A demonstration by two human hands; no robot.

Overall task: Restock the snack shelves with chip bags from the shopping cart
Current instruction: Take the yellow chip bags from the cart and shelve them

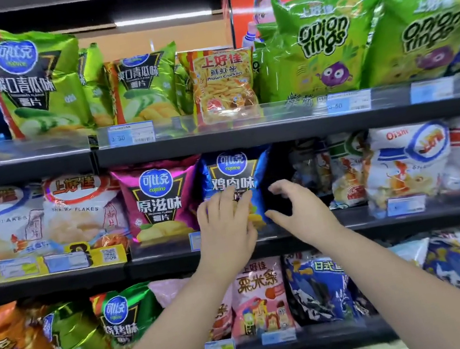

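A blue chip bag (pixel 234 173) stands upright on the middle shelf (pixel 264 243), between a magenta chip bag (pixel 160 199) and a dark gap (pixel 277 166). My left hand (pixel 227 229) lies flat against the blue bag's lower front, fingers straight. My right hand (pixel 299 213) hovers just right of the bag at the gap, its fingers and thumb loosely curved with nothing between them. The shopping cart is out of view.
The top shelf holds green cucumber chip bags (pixel 36 81), a prawn cracker bag (pixel 222 82) and onion ring bags (pixel 322 43). White shrimp flake bags (pixel 409 159) flank the middle shelf. The lower shelf carries orange, green, pink (pixel 258 294) and dark blue bags.
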